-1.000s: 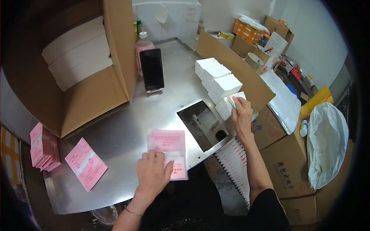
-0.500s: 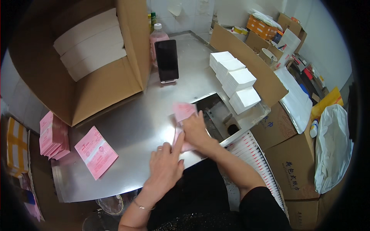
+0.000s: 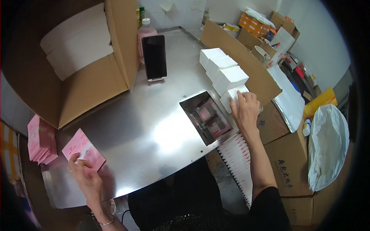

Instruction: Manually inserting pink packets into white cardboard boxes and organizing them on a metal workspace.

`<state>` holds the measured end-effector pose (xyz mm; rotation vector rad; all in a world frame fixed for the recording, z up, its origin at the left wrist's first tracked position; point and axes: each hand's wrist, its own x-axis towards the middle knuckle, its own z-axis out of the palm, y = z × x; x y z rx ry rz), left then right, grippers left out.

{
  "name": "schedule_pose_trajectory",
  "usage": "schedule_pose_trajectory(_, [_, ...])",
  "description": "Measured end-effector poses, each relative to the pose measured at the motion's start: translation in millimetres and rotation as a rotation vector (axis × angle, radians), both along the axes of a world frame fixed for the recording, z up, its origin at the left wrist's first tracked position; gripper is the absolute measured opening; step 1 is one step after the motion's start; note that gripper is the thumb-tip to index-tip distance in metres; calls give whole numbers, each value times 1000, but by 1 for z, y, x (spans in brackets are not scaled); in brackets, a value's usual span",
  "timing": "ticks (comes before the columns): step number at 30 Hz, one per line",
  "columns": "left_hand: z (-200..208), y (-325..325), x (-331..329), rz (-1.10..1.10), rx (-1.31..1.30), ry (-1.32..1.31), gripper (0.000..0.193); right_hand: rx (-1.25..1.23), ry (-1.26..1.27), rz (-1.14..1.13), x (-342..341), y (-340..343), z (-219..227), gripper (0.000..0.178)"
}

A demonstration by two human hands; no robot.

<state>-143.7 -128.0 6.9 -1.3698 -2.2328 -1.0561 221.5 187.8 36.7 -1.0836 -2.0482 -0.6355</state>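
Note:
My left hand (image 3: 85, 176) is over a flat pink paper packet (image 3: 79, 143) with a pale band at the table's left. Its fingers are loosely bent and apart, the fingertips resting on the packet. At the right, my right hand (image 3: 246, 111) has its thumb and fingers around the top of the nearest stack of folded white tissues (image 3: 228, 101). How many sheets it grips is hidden. More white tissue stacks (image 3: 235, 75) stand in a row behind it. Between the hands is a rectangular opening (image 3: 202, 111) in the metal table, with pink showing inside.
A pile of pink packets (image 3: 41, 140) stands at the far left, below a large open carton (image 3: 94, 102) holding white stacks. A phone (image 3: 154, 57) stands near a pink bottle (image 3: 145, 24). A cardboard flap (image 3: 246, 57) edges the right side, with cartons (image 3: 287, 165) and a white plastic bag (image 3: 327, 150) beyond.
My hands have parted from a pink packet at the table's middle, which is gone from there. The left moved to the flat packet, the right to the tissues. Pink now shows in the opening.

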Motion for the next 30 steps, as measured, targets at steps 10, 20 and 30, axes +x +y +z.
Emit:
schedule_pose_trajectory(10, [-4,-5,-26,82,-376,-11,18,-276,53,-96,16,37,-22,16])
schedule_pose_trajectory(20, [-20,110,136,-726,-133,-53,48,-221,0,671,-56,-67,-38,40])
schedule_pose_trajectory(30, [-11,114,142,-313,-235,9,75,-516,-479,576,-123,-112,-42,32])
